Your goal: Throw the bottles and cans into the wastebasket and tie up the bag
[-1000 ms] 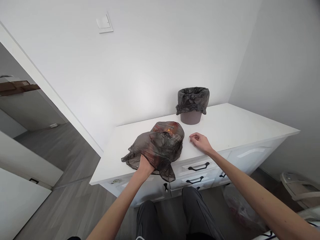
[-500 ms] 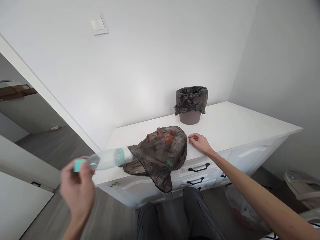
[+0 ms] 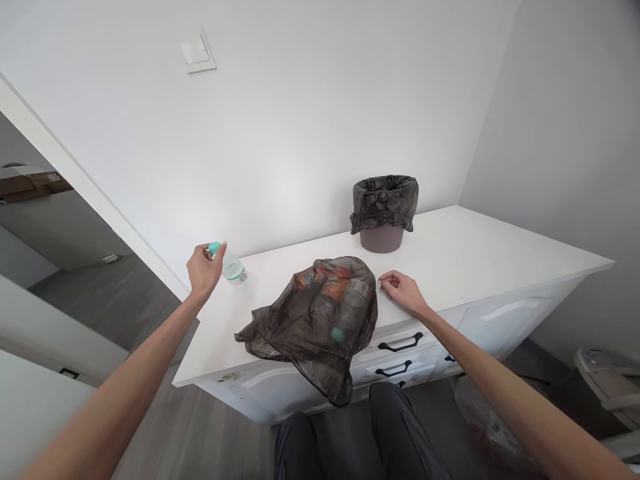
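Note:
At the left end of the white countertop, my left hand (image 3: 206, 268) grips a clear plastic bottle (image 3: 233, 268) by its turquoise cap. The bottle is near upright, its base at or just above the surface; I cannot tell which. In the middle lies a translucent dark plastic bag (image 3: 320, 313), its loose mouth draped over the front edge. Through the film show a bottle with a green cap and orange and red packaging. My right hand (image 3: 401, 291) rests close to the bag's right side with fingers curled; whether they pinch its film is unclear.
Against the wall stands a brown trash bin (image 3: 382, 239) lined with a black bag. Below the counter (image 3: 505, 257) are drawers with black handles (image 3: 401, 343). A filled clear bag (image 3: 493, 420) sits on the floor at right, near a pale plastic item (image 3: 607, 380).
My left hand has drawn the bottle out of the dark bag's mouth and carried it up and back to the counter's left end. My right hand has barely moved.

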A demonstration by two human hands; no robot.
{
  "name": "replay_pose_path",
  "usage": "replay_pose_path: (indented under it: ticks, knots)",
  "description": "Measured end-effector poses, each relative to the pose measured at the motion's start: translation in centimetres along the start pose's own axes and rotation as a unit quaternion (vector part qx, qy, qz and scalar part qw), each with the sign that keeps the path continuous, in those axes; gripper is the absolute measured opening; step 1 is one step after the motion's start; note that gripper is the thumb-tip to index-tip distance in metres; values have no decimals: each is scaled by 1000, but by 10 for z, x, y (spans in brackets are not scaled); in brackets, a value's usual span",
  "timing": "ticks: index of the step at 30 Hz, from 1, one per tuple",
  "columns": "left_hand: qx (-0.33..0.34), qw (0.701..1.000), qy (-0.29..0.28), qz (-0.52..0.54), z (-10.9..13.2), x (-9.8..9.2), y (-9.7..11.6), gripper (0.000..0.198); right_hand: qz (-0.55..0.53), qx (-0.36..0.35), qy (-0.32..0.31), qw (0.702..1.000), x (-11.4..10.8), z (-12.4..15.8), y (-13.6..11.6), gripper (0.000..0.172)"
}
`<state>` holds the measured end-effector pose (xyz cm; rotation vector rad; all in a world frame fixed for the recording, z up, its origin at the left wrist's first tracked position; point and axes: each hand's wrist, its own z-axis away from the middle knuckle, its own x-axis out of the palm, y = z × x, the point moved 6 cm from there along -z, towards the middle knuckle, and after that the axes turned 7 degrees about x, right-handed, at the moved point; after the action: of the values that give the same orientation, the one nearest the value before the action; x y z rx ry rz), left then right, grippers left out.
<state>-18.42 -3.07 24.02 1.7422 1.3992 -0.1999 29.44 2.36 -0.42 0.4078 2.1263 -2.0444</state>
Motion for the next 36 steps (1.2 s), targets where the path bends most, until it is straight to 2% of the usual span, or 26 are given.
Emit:
replay_pose_path:
  ticks: [4, 7, 10, 12, 13, 14, 15, 16, 17, 19, 20, 21, 22, 26, 28, 30, 32, 34, 36]
  knots:
    - [-41, 998, -40, -8, -23, 24, -25, 44, 0, 11, 0, 1000, 1, 1, -3, 22]
    - [-49, 997, -53, -8, -31, 29, -28, 47, -1, 15, 1, 1000, 2, 0, -3, 21]
    - [-25, 999, -26, -16, -24, 21, -20, 53, -4, 11, -1, 1000, 3, -2, 0, 22]
    - [5, 1000, 0, -14, -8, 11, -12, 51, -7, 8, -2, 1000, 3, -3, 2, 22]
    - [21, 1000, -7, -6, 3, 6, -10, 47, -8, 6, -3, 1000, 3, -4, 3, 22]
    - [34, 999, -37, 4, 16, 3, -8, 43, -7, 5, -2, 1000, 3, -4, 4, 22]
    - [46, 994, -97, 17, 32, 3, -8, 40, -4, 3, -2, 1000, 3, -4, 4, 22]
    - [54, 981, -184, 33, 51, 6, -8, 38, -2, 1, -1, 1000, 3, -4, 4, 22]
    - [59, 955, -286, 49, 73, 9, -8, 37, 1, -1, 0, 1000, 2, -4, 4, 23]
    - [63, 871, -481, 83, 124, 14, -4, 32, 4, -4, 2, 1000, 2, -2, 2, 23]
    - [64, 829, -547, 97, 149, 13, 0, 31, 5, -5, 2, 1000, 2, -1, 1, 23]
    - [66, 801, -585, 110, 170, 13, 7, 32, 5, -6, 1, 1000, 1, 0, 0, 22]
    - [73, 791, -594, 125, 185, 12, 17, 37, 5, -8, 1, 1000, 1, 1, -1, 22]
    - [124, 840, -489, 200, 216, 19, 63, 63, 7, -10, 2, 1000, 0, 2, -1, 22]
    - [127, 865, -432, 221, 225, 29, 74, 66, 8, -9, 3, 1000, -1, 1, 1, 22]
    - [111, 898, -358, 232, 230, 38, 73, 57, 6, -9, 2, 1000, -1, 1, 2, 22]
    - [97, 928, -284, 222, 235, 44, 65, 35, 3, -9, 2, 1000, -1, 2, 1, 21]
    - [119, 940, -262, 186, 242, 51, 61, 17, 3, -8, 0, 1000, -1, 2, 0, 21]
    - [167, 934, -284, 140, 249, 61, 65, 13, 3, -7, -1, 1000, -1, 3, 0, 22]
